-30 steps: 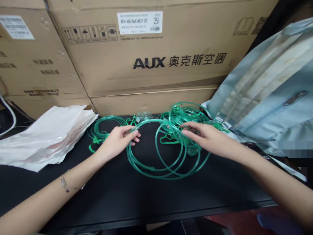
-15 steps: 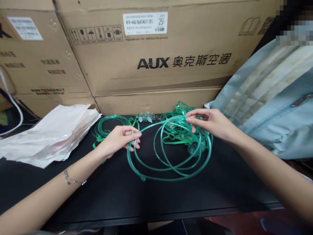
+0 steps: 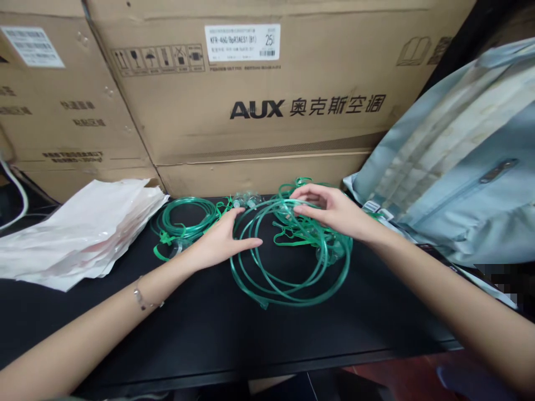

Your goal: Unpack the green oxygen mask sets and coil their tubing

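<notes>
Green plastic tubing (image 3: 301,304) loops over a black tabletop (image 3: 200,340), its upper strands pinched in the right hand (image 3: 330,210); the left hand (image 3: 219,240), thumb and fingers spread wide, is at its left side.

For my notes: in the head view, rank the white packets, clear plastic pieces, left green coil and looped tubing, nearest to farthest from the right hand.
1. Looped tubing, at the right hand
2. Clear plastic pieces, to its left
3. Green coil, farther left
4. White packets, far left
</notes>
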{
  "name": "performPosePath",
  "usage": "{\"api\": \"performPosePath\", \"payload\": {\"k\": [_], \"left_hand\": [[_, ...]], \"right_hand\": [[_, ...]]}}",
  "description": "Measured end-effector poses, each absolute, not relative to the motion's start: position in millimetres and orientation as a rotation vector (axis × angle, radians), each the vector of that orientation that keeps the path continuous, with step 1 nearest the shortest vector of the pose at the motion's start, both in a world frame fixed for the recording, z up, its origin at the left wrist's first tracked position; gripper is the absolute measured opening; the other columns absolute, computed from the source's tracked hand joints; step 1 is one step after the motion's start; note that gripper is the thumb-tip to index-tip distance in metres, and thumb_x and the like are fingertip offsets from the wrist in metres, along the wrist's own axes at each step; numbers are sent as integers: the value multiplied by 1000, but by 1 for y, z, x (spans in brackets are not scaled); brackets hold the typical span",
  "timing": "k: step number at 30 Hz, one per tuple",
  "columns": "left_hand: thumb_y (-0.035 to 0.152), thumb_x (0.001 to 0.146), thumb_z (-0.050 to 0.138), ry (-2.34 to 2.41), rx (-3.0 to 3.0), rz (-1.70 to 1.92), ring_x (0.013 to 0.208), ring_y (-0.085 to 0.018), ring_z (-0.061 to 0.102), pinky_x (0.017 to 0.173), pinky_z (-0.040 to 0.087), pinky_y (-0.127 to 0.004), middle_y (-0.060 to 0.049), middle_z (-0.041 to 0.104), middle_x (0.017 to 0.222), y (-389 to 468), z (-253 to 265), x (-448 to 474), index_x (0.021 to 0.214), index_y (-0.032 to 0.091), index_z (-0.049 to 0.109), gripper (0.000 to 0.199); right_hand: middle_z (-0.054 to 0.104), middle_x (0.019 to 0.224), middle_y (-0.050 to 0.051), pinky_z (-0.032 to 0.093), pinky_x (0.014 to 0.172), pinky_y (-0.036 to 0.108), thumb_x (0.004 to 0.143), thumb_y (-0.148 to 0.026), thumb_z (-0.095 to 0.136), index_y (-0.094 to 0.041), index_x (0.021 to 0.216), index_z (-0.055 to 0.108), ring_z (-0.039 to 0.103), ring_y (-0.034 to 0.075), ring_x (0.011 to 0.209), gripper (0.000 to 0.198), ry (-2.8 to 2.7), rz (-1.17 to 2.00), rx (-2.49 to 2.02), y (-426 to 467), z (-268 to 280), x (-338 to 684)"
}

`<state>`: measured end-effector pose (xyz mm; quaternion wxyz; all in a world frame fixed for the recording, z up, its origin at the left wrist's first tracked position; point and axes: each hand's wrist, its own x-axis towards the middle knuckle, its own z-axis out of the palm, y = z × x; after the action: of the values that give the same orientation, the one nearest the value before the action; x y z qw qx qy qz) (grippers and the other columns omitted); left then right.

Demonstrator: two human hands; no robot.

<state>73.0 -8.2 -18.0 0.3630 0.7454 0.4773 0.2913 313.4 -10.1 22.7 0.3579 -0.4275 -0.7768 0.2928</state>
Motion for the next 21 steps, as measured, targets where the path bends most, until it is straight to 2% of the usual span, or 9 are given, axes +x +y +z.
{"api": "performPosePath", "payload": {"k": [2,4,9,10,12,13,15,18,21], "left_hand": [[37,62,71,1109,1855,741,126,-26,34,103,28,-39,-15,36,138,-2,-17,81,130,17,35,79],[31,63,71,979,1710,675,119,-25,44,99,34,-38,-16,45,130,4,-15,86,132,14,32,81],[35,61,75,959,1499,599,107,-22,54,88,43,-33,-14,50,125,11,-11,84,126,17,41,75],[36,62,74,915,1463,537,102,-21,57,84,45,-31,-13,54,120,11,-10,84,122,17,45,69],[36,66,71,787,1383,419,80,-15,62,73,47,-27,-7,63,92,10,-8,85,111,14,54,53],[35,68,70,735,1347,416,65,-10,60,66,48,-24,-2,60,73,10,-7,85,103,13,58,43],[32,72,67,680,1281,529,41,-2,40,47,40,-15,8,39,50,9,-3,85,87,11,62,26],[32,78,62,690,1182,729,37,0,15,32,17,-9,10,17,49,6,8,76,79,10,61,21],[29,80,58,780,1154,850,39,-1,9,31,11,-10,9,12,52,-2,21,55,86,10,62,20]], "right_hand": [[62,94,7,47,81,35,74,-36,60,-15,94,56,59,18,88,29,-2036,794,-1054,-10,25,312],[61,99,7,46,83,35,73,-36,62,-15,95,56,58,19,92,31,-2039,807,-1003,-10,26,314],[61,99,7,46,83,35,71,-37,63,-15,95,56,58,18,91,33,-1998,745,-954,-7,25,319],[61,99,7,47,81,34,72,-37,63,-15,95,56,58,18,90,33,-1988,725,-949,-7,25,319],[61,98,7,48,78,32,73,-38,62,-15,96,56,58,17,88,33,-1984,666,-948,-4,25,319],[61,98,7,48,76,31,73,-37,60,-15,96,56,58,17,86,32,-2002,616,-959,-3,25,319],[62,97,7,47,75,31,76,-34,56,-15,98,57,58,17,84,29,-2077,452,-1022,0,26,321],[64,93,6,46,73,31,75,-32,54,-16,97,59,58,17,76,27,-2219,179,-1209,5,26,333],[66,81,5,45,64,29,72,-26,53,-17,98,62,59,17,66,29,-2299,5,-1508,8,24,355]]}}
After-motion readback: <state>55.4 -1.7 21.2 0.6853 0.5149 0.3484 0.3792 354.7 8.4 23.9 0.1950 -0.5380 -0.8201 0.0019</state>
